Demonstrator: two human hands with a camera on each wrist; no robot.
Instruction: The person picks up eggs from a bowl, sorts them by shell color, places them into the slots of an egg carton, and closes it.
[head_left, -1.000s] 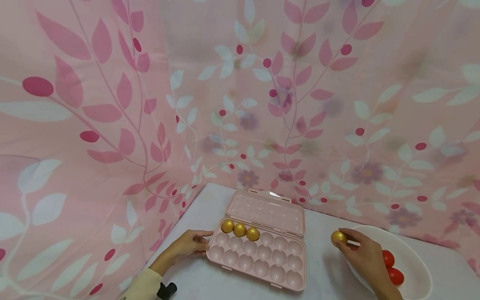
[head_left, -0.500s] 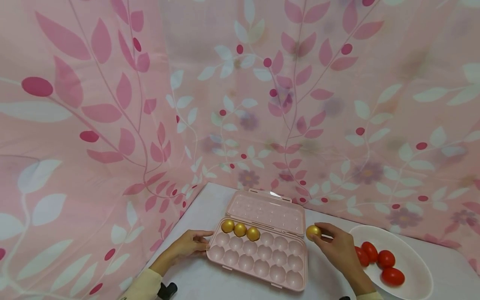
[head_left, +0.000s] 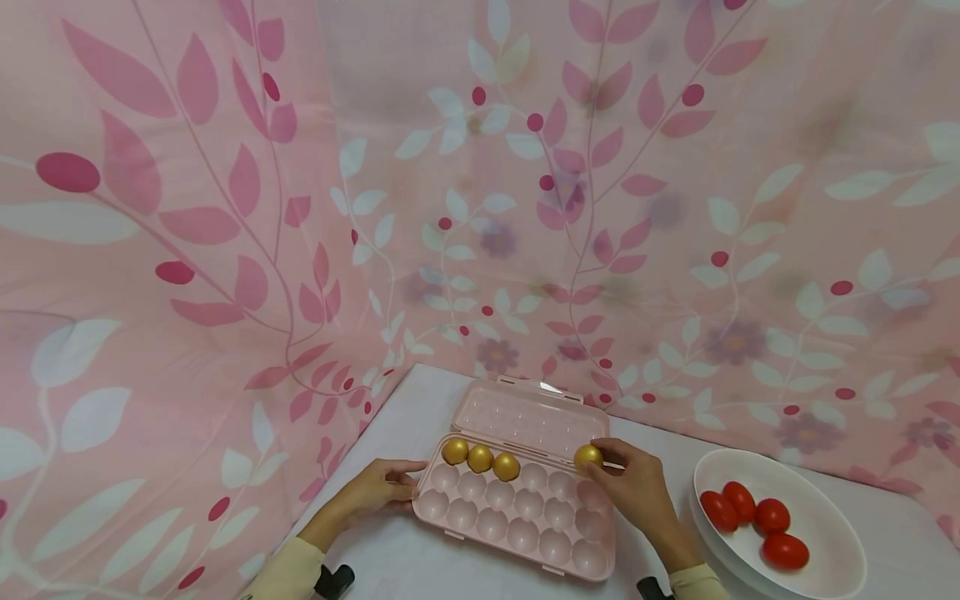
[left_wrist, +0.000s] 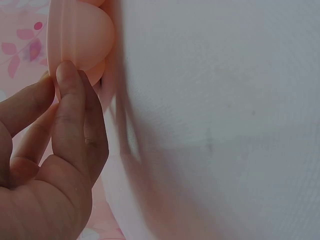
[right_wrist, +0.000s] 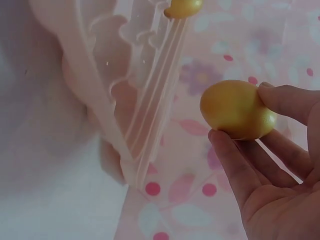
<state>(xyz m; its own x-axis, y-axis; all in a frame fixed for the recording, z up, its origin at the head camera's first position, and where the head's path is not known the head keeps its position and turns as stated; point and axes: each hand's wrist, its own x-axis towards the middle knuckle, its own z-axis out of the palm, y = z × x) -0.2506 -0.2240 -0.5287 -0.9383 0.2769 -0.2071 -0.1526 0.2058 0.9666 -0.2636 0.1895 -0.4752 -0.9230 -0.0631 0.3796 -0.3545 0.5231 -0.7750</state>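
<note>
A golden egg (head_left: pixel 587 457) is pinched between the thumb and fingers of my right hand (head_left: pixel 636 487). It is held over the far right corner of the pink egg box (head_left: pixel 491 525), whose lid (head_left: pixel 532 417) lies folded back. In the right wrist view the golden egg (right_wrist: pixel 235 110) looks smooth and clear of the box. Three golden eggs (head_left: pixel 480 458) sit side by side in the back row, from the left end. My left hand (head_left: pixel 375 490) holds the box's left edge; in the left wrist view its fingertips (left_wrist: pixel 67 75) pinch the rim.
To the right stands a white oval bowl (head_left: pixel 836 533) with several red egg-shaped things (head_left: pixel 785 552) in it. A white cloth (head_left: pixel 397 575) covers the table. Floral pink curtains (head_left: pixel 600 208) hang behind and at the left.
My right hand has carried the golden egg leftward from beside the bowl to the box's far right corner, uncovering the red things. My left hand has stayed at the box.
</note>
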